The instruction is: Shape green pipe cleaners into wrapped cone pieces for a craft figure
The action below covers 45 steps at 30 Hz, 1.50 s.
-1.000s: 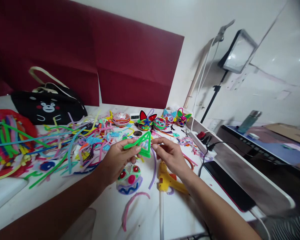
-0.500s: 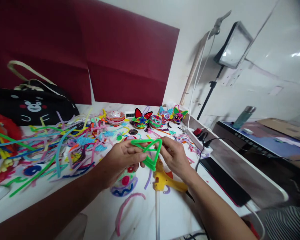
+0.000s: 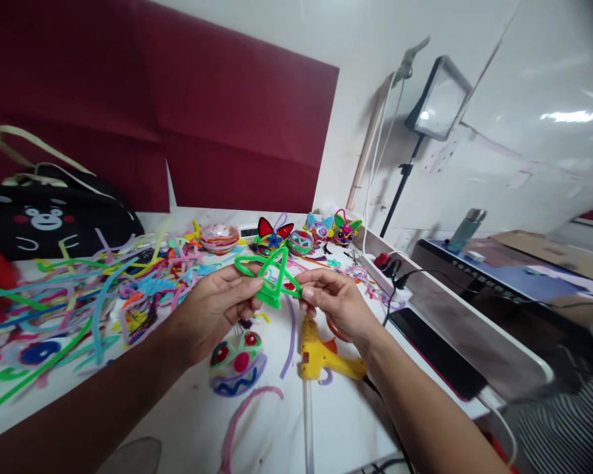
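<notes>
Between my hands, raised over the table, is a green pipe cleaner (image 3: 275, 280) bent into triangular loops. My left hand (image 3: 222, 303) pinches its left side between thumb and fingers. At its right end, my right hand (image 3: 333, 299) grips the stem with closed fingertips. Below my left hand lies a round face ornament (image 3: 237, 365) with red eyes, a pink nose and a blue zigzag mouth. A yellow glue gun (image 3: 323, 359) rests under my right hand. Purple (image 3: 290, 339) and pink (image 3: 242, 421) pipe cleaner pieces lie near the ornament.
Loose pipe cleaners (image 3: 103, 289) heap across the left, before a black bag (image 3: 49, 217). Several finished face ornaments (image 3: 301, 241) and a stack of bowls (image 3: 219, 237) stand at the back. A phone (image 3: 437, 352) and a power strip (image 3: 380, 270) with cables lie right.
The green pipe cleaner has turned; one loop now points up and an end reaches right. My right hand has moved down from its upper corner to that end. The camera view has shifted slightly.
</notes>
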Motion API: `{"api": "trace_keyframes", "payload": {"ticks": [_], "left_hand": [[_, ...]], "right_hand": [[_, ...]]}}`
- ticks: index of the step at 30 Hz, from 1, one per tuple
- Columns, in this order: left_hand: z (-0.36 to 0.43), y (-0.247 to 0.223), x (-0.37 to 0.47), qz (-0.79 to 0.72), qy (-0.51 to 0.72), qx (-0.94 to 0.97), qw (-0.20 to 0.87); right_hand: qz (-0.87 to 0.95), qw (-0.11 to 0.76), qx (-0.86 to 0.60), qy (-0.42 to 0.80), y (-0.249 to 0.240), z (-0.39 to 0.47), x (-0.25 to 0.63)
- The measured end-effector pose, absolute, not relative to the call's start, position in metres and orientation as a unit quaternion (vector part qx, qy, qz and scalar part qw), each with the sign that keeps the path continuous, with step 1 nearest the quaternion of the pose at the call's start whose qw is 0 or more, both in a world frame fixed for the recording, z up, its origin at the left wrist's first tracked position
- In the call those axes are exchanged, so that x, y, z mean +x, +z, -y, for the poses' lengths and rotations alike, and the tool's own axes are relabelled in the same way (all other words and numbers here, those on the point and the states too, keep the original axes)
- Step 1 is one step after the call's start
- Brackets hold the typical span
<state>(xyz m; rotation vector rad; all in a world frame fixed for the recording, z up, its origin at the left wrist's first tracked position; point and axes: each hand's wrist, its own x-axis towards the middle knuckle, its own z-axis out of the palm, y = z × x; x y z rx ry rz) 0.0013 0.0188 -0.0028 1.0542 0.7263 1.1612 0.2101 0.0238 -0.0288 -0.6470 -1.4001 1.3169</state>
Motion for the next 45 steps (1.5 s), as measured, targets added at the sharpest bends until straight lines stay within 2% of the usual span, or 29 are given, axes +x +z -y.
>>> {"api": "trace_keyframes", "payload": {"ticks": [7,14,20,25,31,37,45], "left_hand": [[-0.02,-0.006,-0.002,-0.342,0.487,0.468,0.653],[-0.026,-0.008,-0.001,-0.366,0.456,0.493,0.644],[-0.026,-0.007,-0.002,-0.355,0.429,0.519,0.649],[-0.021,-0.004,0.002,-0.358,0.456,0.49,0.651],[-0.013,0.0,0.015,-0.386,0.401,0.48,0.678],[-0.016,-0.002,0.029,-0.421,0.381,0.579,0.586],[-0.022,-0.01,0.03,-0.4,0.388,0.648,0.519]], "right_hand": [[0.6,0.479,-0.333,0.547,-0.028,-0.022,0.208],[0.589,0.525,-0.367,0.493,-0.028,-0.029,0.211],[0.55,0.546,-0.37,0.513,-0.028,-0.031,0.209],[0.504,0.566,-0.343,0.555,-0.028,-0.032,0.209],[0.453,0.589,-0.301,0.597,-0.028,-0.032,0.208],[0.481,0.573,-0.296,0.594,-0.03,-0.029,0.206],[0.536,0.524,-0.288,0.596,-0.029,-0.022,0.204]]}}
